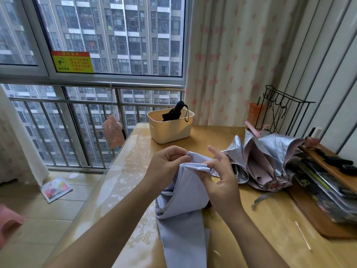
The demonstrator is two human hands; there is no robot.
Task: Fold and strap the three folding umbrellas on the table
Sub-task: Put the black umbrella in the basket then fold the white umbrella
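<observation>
Two hands are holding up the top edge of a lavender umbrella, its canopy hanging below them toward the near edge of the table. The left hand is pinching a fold at the upper corner, and the right hand is pinching the gathered pleats just beside it, index finger sticking up. Just right of that hand a silver-and-pink umbrella is lying loose on the table, while farther back a black umbrella is standing folded in a cream bin, well apart from both hands.

Bare forearms, left hand, right hand
</observation>
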